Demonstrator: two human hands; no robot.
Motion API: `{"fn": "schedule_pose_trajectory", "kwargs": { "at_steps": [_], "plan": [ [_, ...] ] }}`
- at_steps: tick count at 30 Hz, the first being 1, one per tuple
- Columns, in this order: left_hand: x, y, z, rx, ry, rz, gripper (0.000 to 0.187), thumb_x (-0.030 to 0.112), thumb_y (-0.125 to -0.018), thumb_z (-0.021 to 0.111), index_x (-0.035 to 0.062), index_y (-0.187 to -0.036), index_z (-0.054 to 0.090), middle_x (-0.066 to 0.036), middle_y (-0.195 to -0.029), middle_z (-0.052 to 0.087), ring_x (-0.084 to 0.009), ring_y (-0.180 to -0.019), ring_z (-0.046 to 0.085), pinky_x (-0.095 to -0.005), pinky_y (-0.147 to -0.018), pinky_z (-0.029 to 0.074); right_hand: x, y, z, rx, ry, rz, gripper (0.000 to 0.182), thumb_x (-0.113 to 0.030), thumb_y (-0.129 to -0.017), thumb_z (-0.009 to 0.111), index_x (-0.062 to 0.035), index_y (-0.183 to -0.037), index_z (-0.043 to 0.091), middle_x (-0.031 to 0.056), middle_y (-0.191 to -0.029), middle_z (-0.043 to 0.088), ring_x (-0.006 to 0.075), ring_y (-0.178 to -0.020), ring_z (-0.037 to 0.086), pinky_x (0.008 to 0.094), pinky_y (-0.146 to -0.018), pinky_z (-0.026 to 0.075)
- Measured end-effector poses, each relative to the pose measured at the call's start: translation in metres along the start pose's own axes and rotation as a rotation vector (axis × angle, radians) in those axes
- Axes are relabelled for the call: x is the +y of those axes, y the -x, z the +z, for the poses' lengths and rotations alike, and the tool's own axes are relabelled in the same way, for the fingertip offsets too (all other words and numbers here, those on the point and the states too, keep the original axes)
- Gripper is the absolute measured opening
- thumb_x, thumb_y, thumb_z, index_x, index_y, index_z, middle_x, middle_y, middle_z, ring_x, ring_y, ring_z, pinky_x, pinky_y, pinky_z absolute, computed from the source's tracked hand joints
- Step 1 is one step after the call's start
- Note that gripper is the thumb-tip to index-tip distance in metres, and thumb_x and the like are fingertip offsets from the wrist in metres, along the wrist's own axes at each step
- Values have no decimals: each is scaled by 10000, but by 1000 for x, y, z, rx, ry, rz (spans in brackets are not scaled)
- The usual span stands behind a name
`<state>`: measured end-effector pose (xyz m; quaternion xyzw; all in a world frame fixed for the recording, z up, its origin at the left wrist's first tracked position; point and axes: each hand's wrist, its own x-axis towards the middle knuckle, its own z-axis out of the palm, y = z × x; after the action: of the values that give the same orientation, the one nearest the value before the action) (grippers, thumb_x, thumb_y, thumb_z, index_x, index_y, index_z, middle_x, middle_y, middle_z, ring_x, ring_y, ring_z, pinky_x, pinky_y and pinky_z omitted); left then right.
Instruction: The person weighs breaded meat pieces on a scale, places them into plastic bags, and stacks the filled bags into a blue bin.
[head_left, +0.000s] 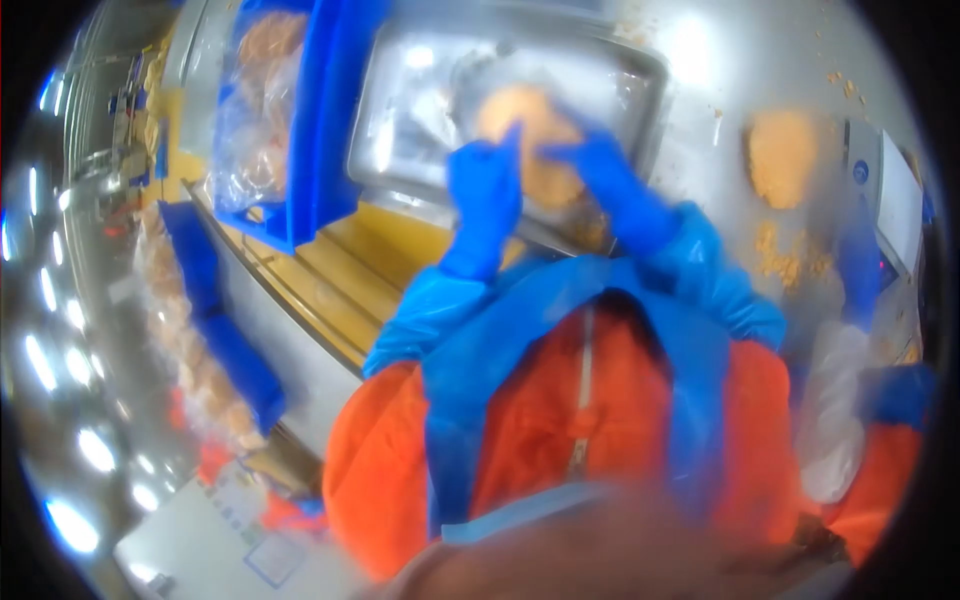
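An orange, crumb-coated breaded cutlet is held between my two blue-gloved hands, over the near side of a shiny metal tray. My left hand is closed at the cutlet's left edge, with a finger or thumb against its face. From the right, my right hand grips the other edge, fingers lying across it. Motion blurs the cutlet and the fingertips. Greyish contents in the tray are too blurred to name. Another breaded cutlet lies on the steel table to the right.
A blue crate with pale pieces in clear plastic stands left of the tray. Loose crumbs lie on the table at the right, near a white-and-grey device. Another person's sleeve shows at lower right. More lined blue crates stand left.
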<state>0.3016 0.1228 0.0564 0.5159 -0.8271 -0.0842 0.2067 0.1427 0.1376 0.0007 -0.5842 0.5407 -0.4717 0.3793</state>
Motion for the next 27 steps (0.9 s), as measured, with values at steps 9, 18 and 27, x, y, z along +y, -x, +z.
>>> {"fn": "schedule_pose_trajectory", "kwargs": {
  "at_steps": [9, 18, 27],
  "plan": [
    [55, -1, -37, -357, 277, 141, 445, 90, -829, 526, 139, -1271, 507, -138, -850, 639, -315, -732, 617, -392, -632, 483, -13, -33, 20, 109, -750, 581, 580, -139, -771, 687, -29, -1287, 446, 148, -1211, 515, 252, -1038, 551, 336, -865, 469],
    [24, -13, -3, -248, 407, 20, 362, 142, -843, 587, 62, -1196, 562, -150, -985, 639, -273, -833, 627, -338, -770, 488, 28, 36, -132, -17, -539, 222, 456, -280, -803, 652, -5, -1153, 555, 197, -1141, 567, 285, -1004, 572, 400, -868, 441],
    [182, -90, 83, -567, 1203, -49, 387, 173, -856, 610, 31, -1205, 526, -95, -1168, 560, -219, -1013, 556, -333, -883, 442, 124, 100, -273, 647, 851, 628, 1036, -641, -561, 710, -220, -1405, 283, 211, -1433, 239, 478, -1278, 224, 591, -995, 242]
  ]
}}
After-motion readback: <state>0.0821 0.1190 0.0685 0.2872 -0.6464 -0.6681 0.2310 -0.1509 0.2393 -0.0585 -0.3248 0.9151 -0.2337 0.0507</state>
